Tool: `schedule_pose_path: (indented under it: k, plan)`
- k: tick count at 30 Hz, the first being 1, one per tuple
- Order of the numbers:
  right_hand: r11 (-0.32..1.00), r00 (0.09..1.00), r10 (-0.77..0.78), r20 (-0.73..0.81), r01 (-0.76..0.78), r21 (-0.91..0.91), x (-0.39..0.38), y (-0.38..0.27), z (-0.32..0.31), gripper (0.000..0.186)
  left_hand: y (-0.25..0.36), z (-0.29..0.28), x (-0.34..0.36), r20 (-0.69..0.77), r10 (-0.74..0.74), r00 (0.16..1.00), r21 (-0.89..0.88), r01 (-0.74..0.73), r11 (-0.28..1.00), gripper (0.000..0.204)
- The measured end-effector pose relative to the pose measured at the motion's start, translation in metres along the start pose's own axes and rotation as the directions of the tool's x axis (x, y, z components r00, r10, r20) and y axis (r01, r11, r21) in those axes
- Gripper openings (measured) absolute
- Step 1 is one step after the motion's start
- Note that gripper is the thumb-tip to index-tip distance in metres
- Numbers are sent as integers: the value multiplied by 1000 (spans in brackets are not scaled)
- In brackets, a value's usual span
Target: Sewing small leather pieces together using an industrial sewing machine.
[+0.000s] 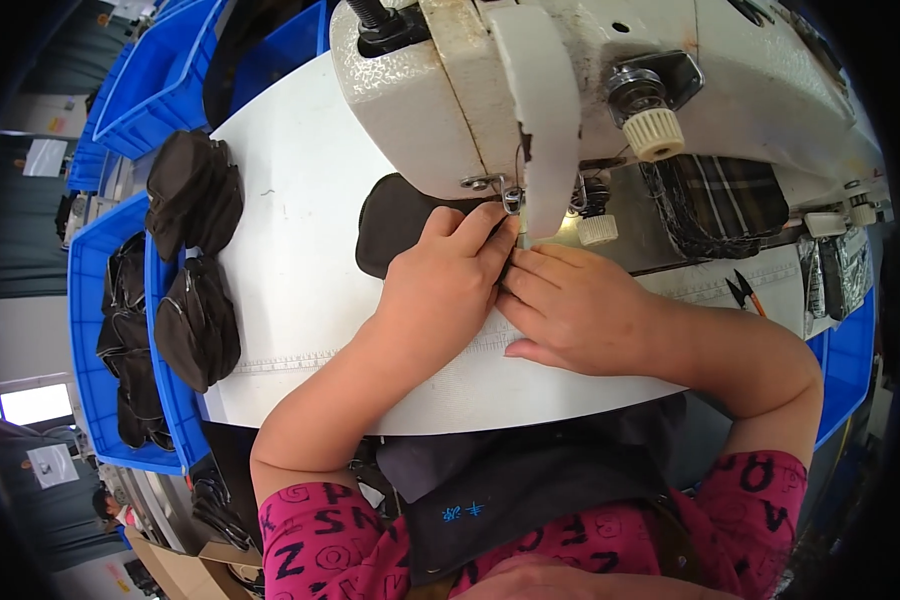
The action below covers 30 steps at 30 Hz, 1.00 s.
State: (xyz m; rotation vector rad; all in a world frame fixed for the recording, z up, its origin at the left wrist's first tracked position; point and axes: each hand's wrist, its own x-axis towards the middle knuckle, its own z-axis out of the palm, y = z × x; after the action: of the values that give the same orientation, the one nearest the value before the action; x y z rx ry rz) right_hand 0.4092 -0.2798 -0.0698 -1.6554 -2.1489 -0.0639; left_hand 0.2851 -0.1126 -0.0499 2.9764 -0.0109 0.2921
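Observation:
A dark brown fabric piece [385, 228] with rounded corners lies on the white table under the head of a sewing machine [420, 110]. My left hand [448, 262] is on its right part, fingers bent and pinching the cloth close by the needle area. Right beside it, my right hand [570, 308] has its fingers pressed together at the near edge of the cloth, thumb sticking out toward me. The fingertips of both hands almost meet just below the presser foot. Much of the cloth between them is hidden by the fingers.
Dark sewn pouches [195, 195] are stacked at the table's left edge, next to a blue bin [85, 300] holding more. Right of the needle lies a pile of dark striped fabric pieces [715, 200]. Thread snips [745, 292] rest near my right forearm. A measuring tape strip [290, 362] crosses the tabletop.

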Motion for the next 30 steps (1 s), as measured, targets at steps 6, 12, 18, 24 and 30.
schedule_pose_path:
  k: [6, 12, 18, 24, 30]
  plan:
    - [1000, 1000, -16, 17, 17, -19, -2, 1, -5, 36, 6, 2, 0, -11, -39, 999, 41, 39, 998, 54]
    - [999, 999, -15, -43, 13, -48, -3, 3, -2, 22, 7, 7, 3, -55, -24, 998, 31, 25, 999, 51]
    - [998, 998, -3, -64, -1, -64, -3, 8, -1, 22, -3, 1, -1, -91, 16, 996, -55, -21, 998, 52]
    - [994, 987, 2, -162, -19, -104, 1, 4, 1, 26, -8, -5, -4, -79, 56, 995, -89, -63, 994, 48]
    - [974, 990, -42, -135, 11, -226, -4, -1, 3, 27, 1, -4, -2, -97, 31, 995, -63, -38, 997, 45]
